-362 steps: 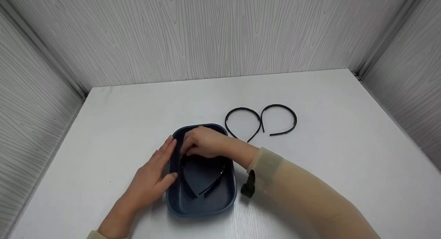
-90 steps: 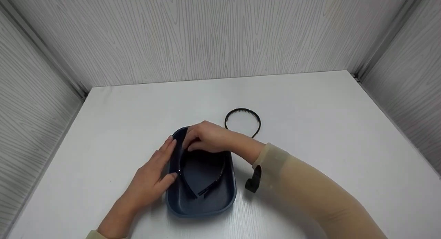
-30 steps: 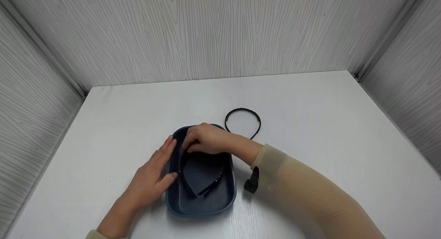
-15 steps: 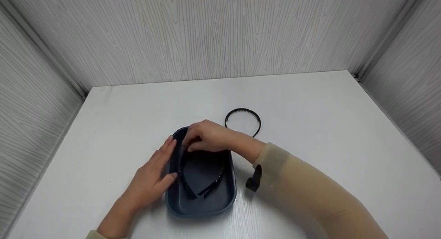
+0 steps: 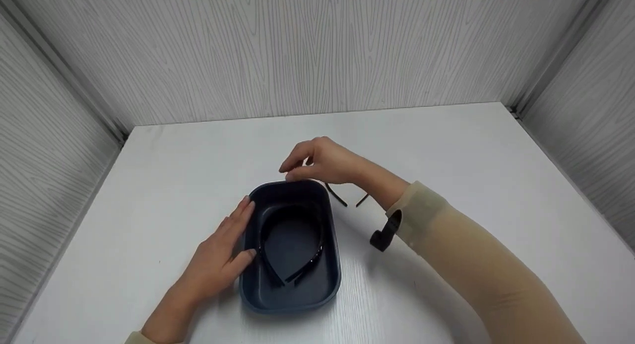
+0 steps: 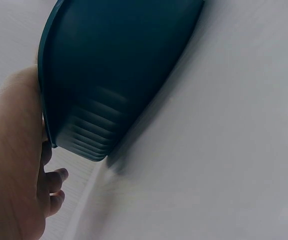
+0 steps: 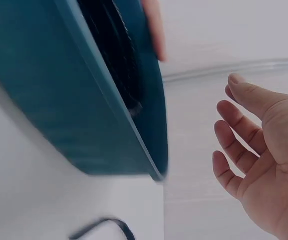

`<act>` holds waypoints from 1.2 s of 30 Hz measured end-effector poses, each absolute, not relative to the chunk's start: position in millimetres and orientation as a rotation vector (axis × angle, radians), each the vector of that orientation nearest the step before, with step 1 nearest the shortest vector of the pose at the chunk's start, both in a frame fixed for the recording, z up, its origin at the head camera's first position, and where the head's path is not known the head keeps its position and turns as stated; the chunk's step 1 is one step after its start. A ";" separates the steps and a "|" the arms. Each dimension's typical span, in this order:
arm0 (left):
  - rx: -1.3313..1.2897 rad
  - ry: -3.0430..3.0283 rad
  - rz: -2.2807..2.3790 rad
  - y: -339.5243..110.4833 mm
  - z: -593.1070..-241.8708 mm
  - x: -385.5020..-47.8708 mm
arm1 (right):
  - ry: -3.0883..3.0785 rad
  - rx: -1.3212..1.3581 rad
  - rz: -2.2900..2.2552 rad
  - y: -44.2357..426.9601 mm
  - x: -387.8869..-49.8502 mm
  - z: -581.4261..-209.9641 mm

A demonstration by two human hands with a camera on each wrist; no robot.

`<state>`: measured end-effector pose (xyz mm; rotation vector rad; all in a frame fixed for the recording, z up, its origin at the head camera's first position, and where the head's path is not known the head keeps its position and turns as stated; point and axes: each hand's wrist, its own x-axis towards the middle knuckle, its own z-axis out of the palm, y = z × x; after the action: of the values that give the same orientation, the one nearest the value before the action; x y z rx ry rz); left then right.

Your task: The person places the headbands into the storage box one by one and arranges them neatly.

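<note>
A dark blue plastic basin point(image 5: 297, 302) stands on the white table. Black toothed headbands point(image 5: 317, 254) lie nested inside it, tips toward the near side; how many are stacked I cannot tell. My left hand point(image 5: 216, 259) rests against the basin's left rim, fingers extended and thumb over the edge. Above the far rim, my right hand point(image 5: 325, 163) hovers with nothing in it; its fingers are loosely bent and apart in the right wrist view. Another black headband point(image 5: 336, 195) lies on the table just right of the basin, its upper part hidden behind the right hand.
The white tabletop point(image 5: 471, 185) is bounded by a pale wood-grain panel point(image 5: 317, 51) at the back and similar panels at both sides. A black strap point(image 5: 387, 232) is on the right sleeve's cuff.
My right hand has let go of a headband in the basin and moved up and right out of it. One table headband from much earlier is gone from its spot. The left hand stays put.
</note>
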<state>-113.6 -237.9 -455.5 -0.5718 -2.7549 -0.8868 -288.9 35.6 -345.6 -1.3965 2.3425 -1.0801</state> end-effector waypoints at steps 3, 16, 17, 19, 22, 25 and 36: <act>-0.575 -2.748 -0.884 -238.3 -457.1 -113.9 | 2.344 -1.330 -1.122 45.2 -296.9 -341.5; -0.603 -2.738 -0.900 -234.1 -457.6 -115.8 | 2.423 -1.103 -1.162 83.0 -324.8 -336.2; -0.604 -2.739 -0.903 -233.7 -457.5 -115.8 | 2.429 -1.095 -1.167 85.4 -327.3 -336.9; -0.604 -2.737 -0.908 -233.3 -457.4 -115.9 | 2.444 -1.067 -1.178 90.3 -332.2 -338.9; -0.600 -2.739 -0.913 -233.1 -457.5 -115.8 | 2.463 -1.006 -1.192 97.1 -339.5 -345.6; -0.598 -2.737 -0.919 -233.4 -457.6 -115.4 | 2.473 -0.952 -1.199 103.0 -346.0 -355.8; -0.618 -2.710 -0.903 -235.5 -459.5 -114.4 | 2.510 -0.777 -1.216 115.4 -363.8 -396.9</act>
<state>-114.4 -235.5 -459.5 -0.6185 -2.7104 -0.9026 -363.8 115.4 -396.9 -0.7775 2.5099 -1.2159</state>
